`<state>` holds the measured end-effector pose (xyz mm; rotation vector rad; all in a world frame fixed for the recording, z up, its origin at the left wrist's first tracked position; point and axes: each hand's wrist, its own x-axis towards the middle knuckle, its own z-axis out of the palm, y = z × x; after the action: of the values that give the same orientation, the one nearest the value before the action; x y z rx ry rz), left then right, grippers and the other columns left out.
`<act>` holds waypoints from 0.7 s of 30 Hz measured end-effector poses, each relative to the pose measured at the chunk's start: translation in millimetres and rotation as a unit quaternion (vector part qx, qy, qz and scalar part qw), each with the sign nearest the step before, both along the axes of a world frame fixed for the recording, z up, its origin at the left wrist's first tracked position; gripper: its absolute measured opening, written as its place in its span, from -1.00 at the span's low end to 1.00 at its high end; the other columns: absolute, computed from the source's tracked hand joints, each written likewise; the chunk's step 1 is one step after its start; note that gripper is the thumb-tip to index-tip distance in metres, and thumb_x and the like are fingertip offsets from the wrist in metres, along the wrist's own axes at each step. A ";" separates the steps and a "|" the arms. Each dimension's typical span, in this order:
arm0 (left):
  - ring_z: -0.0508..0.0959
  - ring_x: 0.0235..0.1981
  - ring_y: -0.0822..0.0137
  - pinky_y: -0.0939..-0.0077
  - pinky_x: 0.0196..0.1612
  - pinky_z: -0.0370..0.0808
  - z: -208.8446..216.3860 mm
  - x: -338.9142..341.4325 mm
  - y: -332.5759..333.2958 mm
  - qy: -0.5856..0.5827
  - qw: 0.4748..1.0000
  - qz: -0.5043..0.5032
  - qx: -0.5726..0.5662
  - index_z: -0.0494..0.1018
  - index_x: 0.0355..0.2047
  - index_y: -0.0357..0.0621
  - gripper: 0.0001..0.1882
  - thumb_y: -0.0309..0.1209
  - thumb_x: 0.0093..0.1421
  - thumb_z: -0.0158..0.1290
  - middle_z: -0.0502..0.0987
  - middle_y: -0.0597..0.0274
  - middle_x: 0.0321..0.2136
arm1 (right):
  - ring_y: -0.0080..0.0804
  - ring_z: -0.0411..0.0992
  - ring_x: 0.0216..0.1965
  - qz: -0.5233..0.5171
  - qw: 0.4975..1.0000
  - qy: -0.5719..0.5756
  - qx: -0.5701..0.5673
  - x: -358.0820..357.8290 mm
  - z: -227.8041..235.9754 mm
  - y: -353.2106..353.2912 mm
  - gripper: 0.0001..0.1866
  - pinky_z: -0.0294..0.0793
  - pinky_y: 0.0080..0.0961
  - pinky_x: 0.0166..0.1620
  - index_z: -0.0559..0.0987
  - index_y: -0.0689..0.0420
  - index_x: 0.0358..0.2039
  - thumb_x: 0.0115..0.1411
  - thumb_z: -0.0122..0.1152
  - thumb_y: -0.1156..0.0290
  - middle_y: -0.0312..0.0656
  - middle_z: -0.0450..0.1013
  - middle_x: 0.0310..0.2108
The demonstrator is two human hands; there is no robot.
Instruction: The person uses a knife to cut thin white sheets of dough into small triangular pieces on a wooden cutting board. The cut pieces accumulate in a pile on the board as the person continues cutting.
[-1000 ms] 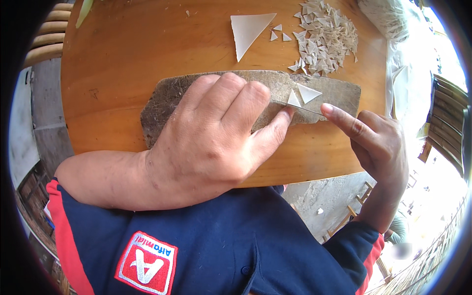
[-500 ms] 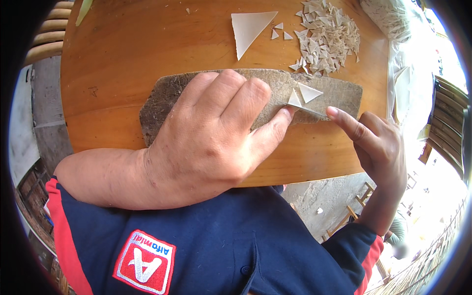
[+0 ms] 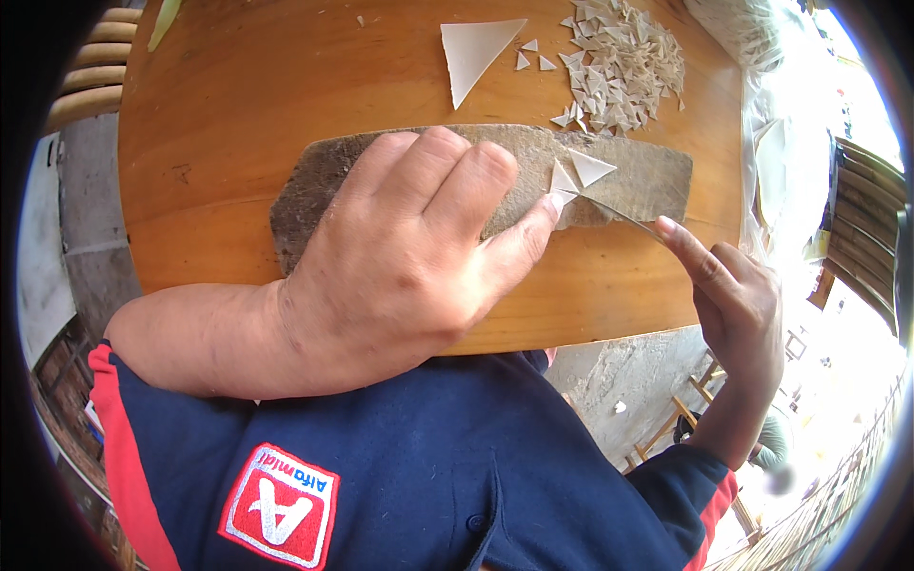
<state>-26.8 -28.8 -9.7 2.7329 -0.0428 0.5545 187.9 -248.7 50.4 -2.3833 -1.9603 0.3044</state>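
Note:
A worn wooden board (image 3: 647, 181) lies on the table, partly covered by my left hand (image 3: 419, 228). That hand is closed, fingers curled over the board, and its thumb tip presses a small white triangular piece (image 3: 566, 194); whatever lies under the palm is hidden. Touching or just beyond this piece are a second white triangle (image 3: 561, 176) and a slightly larger white triangle (image 3: 592, 167). My right hand (image 3: 733, 295) grips a thin knife (image 3: 621, 217), its index finger stretched along the blade. The blade's tip is beside the thumbed piece; the handle is hidden in the fist.
A heap of small white triangles (image 3: 624, 71) sits beyond the board, with several loose ones beside it. Left of these lies a large white triangular sheet (image 3: 476, 55). A clear plastic bag (image 3: 752, 143) lines the right side of the wooden table (image 3: 219, 171).
The knife tip has drawn back to the right from the white piece at my left thumb, and my right hand has shifted with it. My left hand stays nearly in place.

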 end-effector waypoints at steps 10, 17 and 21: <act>0.42 -0.33 0.21 0.33 -0.29 0.43 -2.2 -0.3 0.5 -0.001 1.000 -0.004 0.012 0.64 0.04 -0.02 -0.45 -0.45 -0.06 0.14 0.36 0.17 -0.33 | -0.43 0.16 -0.64 0.005 0.999 0.014 -0.038 -6.0 3.8 12.7 -0.31 0.25 -0.34 -0.51 0.62 -0.09 0.20 0.02 0.19 0.72 -0.28 0.07 -0.64; 0.43 -0.33 0.22 0.31 -0.28 0.44 0.3 -0.4 2.2 0.010 1.000 -0.006 0.016 0.65 0.02 -0.01 -0.47 -0.43 -0.04 0.12 0.37 0.18 -0.33 | -0.49 0.18 -0.71 0.030 0.999 -0.005 0.012 -2.9 -6.5 22.0 -0.16 0.26 -0.38 -0.61 0.62 -0.38 0.19 -0.12 0.25 0.68 -0.38 0.11 -0.72; 0.44 -0.34 0.22 0.31 -0.29 0.44 -1.8 -0.6 1.2 -0.003 1.000 0.000 0.007 0.66 0.00 -0.01 -0.48 -0.45 -0.06 0.14 0.38 0.21 -0.34 | -0.49 0.17 -0.71 -0.001 0.999 0.017 0.028 -0.8 -6.5 17.1 -0.19 0.26 -0.37 -0.60 0.65 -0.31 0.16 -0.13 0.24 0.70 -0.38 0.08 -0.71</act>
<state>-27.4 -27.6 -11.5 2.7455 -0.0498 0.5642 187.1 -231.6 43.9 -2.3297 -1.9249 0.2834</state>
